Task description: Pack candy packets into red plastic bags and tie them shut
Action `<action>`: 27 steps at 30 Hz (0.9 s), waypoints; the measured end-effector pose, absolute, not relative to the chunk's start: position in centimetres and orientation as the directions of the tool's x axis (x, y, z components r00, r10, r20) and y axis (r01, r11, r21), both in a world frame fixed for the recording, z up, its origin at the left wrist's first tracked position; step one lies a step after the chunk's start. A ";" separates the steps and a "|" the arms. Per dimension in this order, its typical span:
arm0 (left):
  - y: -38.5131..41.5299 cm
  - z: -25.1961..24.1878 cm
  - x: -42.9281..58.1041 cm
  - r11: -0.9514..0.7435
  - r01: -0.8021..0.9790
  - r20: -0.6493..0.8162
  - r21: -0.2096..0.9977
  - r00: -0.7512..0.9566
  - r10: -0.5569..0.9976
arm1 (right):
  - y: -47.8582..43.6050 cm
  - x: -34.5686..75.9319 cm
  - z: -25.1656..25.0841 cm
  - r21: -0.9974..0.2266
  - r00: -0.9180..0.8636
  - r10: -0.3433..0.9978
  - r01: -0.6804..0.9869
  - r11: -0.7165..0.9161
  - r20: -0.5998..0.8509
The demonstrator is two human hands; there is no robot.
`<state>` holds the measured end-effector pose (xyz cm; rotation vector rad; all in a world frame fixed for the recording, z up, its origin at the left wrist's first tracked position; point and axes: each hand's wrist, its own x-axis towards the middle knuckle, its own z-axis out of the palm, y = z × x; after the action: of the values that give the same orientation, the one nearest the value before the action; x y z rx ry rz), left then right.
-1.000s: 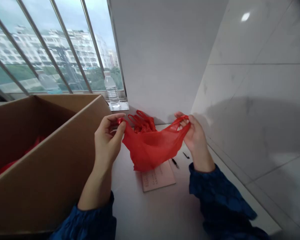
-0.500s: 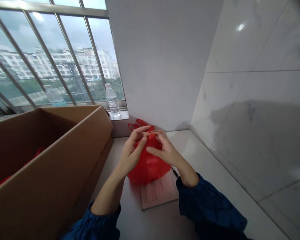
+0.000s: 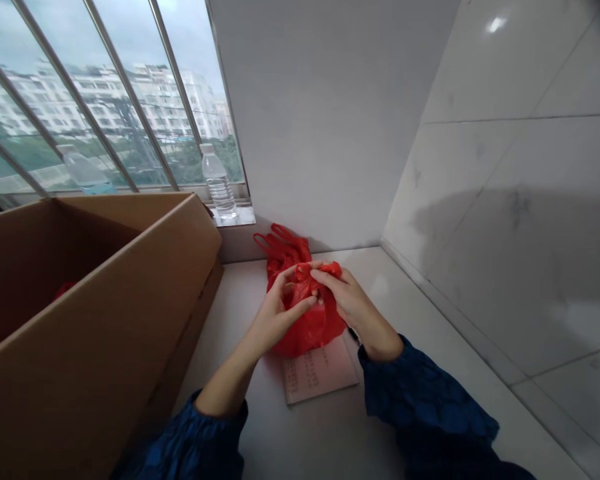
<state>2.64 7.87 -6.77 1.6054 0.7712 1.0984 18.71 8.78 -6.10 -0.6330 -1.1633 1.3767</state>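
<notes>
A red plastic bag (image 3: 307, 333) rests on the white surface, partly over a pink booklet (image 3: 320, 373). Both hands meet at its gathered, twisted top. My left hand (image 3: 280, 310) is curled around the left side of the gathered plastic, its thumb pointing across the front. With thumb and fingers, my right hand (image 3: 343, 293) pinches the top on the right, where a crumpled end sticks out. What the bag contains is hidden. Just behind it stands another red plastic bag (image 3: 285, 250) with its loop handles up.
To the left is a large open cardboard box (image 3: 145, 280) with something red inside. A clear water bottle (image 3: 219, 183) stands on the window ledge, and another bottle (image 3: 85, 173) is behind the box. A dark pen (image 3: 353, 335) lies near my right wrist. Walls rise behind and right.
My fingers have closed on the bag's top, which now shows gathered with an end sticking out at the right. The view has tilted slightly, showing more of the bag behind.
</notes>
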 end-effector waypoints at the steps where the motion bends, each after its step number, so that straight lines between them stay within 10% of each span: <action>1: 8.0 -6.7 2.5 -0.228 -0.047 0.227 0.972 0.411 0.883 | 8.8 18.9 -6.0 -0.895 -0.190 0.948 -0.418 0.158 0.256; 9: 7.9 -5.8 1.5 0.045 -0.294 0.097 0.955 0.452 0.887 | 8.1 21.2 -5.1 -0.949 -0.368 0.875 -0.104 0.298 0.315; 16: 7.1 -4.9 1.7 0.015 -0.164 0.060 0.986 0.445 0.893 | 6.8 20.4 -4.5 -0.626 -0.212 0.723 0.379 0.681 0.658; 27: 6.7 -4.8 1.9 -0.123 -0.172 0.169 0.977 0.289 0.942 | 5.1 21.0 -3.7 -0.493 -0.334 0.664 0.469 0.733 0.669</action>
<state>1.85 6.67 -4.78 1.3313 0.7981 1.1513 20.98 5.13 -3.66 -0.8612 -1.9942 0.2615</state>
